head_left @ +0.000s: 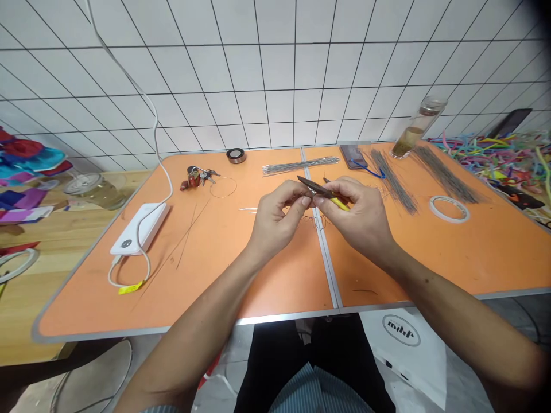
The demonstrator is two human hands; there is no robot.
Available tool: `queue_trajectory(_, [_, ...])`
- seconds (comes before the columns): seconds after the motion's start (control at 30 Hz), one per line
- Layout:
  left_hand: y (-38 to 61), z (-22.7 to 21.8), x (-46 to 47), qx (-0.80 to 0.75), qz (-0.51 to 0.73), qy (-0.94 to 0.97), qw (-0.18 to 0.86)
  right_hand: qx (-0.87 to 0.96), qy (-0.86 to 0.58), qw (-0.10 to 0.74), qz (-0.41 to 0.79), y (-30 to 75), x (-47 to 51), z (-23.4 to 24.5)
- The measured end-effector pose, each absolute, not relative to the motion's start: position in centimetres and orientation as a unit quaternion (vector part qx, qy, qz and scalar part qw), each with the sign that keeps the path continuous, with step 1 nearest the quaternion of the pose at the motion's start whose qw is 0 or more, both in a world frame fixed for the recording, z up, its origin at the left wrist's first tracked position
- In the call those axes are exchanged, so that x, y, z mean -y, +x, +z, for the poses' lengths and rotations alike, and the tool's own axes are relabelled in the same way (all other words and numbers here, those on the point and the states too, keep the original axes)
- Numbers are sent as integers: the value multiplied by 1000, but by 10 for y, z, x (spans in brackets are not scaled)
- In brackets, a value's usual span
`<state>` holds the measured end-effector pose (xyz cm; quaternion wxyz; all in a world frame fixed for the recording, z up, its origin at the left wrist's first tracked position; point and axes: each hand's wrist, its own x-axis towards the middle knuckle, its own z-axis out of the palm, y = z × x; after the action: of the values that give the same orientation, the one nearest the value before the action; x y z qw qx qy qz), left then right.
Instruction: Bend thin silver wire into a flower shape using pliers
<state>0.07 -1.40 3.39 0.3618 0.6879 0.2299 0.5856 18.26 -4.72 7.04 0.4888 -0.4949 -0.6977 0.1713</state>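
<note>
Head: two hands [279, 209] [359, 212]; left pinches wire [319, 230], right grips one pliers [322, 190]; three wire bundles [300, 165] [394, 182] [447, 174].

Pliers head [315, 186] matt metal; tabletop [215, 246] smooth; wall tiles [276, 71] smooth.

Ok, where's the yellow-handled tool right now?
In the head view, the yellow-handled tool is in the right hand near the centre, above the table's pale seam, with the left hand near its tip.
</note>
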Motion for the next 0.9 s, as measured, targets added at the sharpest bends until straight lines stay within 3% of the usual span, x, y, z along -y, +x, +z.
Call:
queue_trajectory(0.47, [-2, 41, 19, -294, 601, 638, 383, 734, -472, 472, 125, 193, 45, 79])
queue_trajectory(0.9, [-2, 37, 14, -316, 590, 635, 386, 700, -476, 495, 197, 205, 46, 74])
